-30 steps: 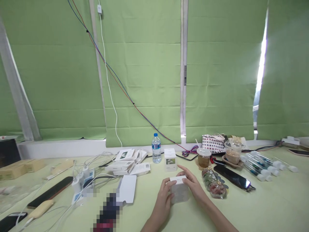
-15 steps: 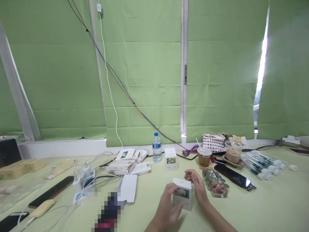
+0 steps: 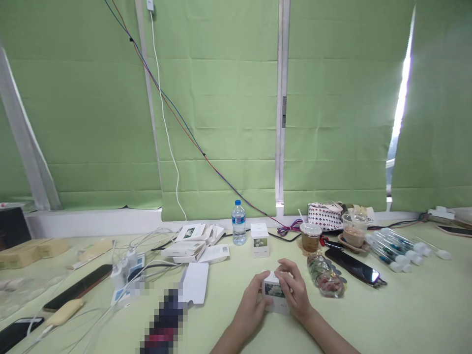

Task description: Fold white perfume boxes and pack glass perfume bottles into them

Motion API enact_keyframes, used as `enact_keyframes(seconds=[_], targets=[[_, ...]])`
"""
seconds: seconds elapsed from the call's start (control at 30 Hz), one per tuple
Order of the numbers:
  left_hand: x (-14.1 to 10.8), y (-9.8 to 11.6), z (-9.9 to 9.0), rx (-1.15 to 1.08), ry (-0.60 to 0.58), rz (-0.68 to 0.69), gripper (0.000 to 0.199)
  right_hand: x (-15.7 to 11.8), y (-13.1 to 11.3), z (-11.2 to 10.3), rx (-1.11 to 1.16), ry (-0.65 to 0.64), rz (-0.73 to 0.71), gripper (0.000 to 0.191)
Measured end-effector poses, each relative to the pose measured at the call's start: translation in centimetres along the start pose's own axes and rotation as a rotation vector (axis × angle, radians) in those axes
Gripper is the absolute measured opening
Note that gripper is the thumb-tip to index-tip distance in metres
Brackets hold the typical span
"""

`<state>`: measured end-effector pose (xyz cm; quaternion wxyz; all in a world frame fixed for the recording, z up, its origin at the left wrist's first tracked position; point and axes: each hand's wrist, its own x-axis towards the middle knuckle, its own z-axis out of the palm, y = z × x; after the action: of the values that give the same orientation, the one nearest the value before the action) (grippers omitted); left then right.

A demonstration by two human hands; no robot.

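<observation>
A small white cardboard box (image 3: 278,306) with a flower picture on its front stands on the table between my hands. My left hand (image 3: 251,304) grips its left side, thumb low on the front and fingers up by the top edge. My right hand (image 3: 295,290) closes over its right side, with fingertips on the top; they cover part of the lid. A matching white box (image 3: 260,242) stands upright farther back. Several flattened white boxes (image 3: 190,248) lie piled to the left, and an opened-out piece of white carton (image 3: 195,282) rests in front of them.
Beyond the hands stands a water bottle (image 3: 239,226). To the right are a lidded drink cup (image 3: 310,238), wrapped packets (image 3: 326,278), a black phone (image 3: 352,265) and several clear tubes (image 3: 394,250). White chargers (image 3: 123,270) with tangled cables and another phone (image 3: 79,287) lie left.
My right hand has moved left onto the box and now touches its top and right side. My left hand has shifted slightly and still holds the box.
</observation>
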<state>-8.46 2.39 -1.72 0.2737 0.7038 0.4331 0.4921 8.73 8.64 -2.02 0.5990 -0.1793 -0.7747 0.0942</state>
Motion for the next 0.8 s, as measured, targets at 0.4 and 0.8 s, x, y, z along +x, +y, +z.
enact_keyframes(seconds=[0.4, 0.8], targets=[[5.2, -3.3, -0.4, 0.065, 0.348, -0.07, 0.089, 0.8, 3.6, 4.8, -0.135, -0.308, 0.446, 0.087], [10.8, -7.5, -0.5, -0.565, 0.437, -0.223, 0.08, 2.6, 8.3, 8.5, -0.007, -0.188, 0.541, 0.096]])
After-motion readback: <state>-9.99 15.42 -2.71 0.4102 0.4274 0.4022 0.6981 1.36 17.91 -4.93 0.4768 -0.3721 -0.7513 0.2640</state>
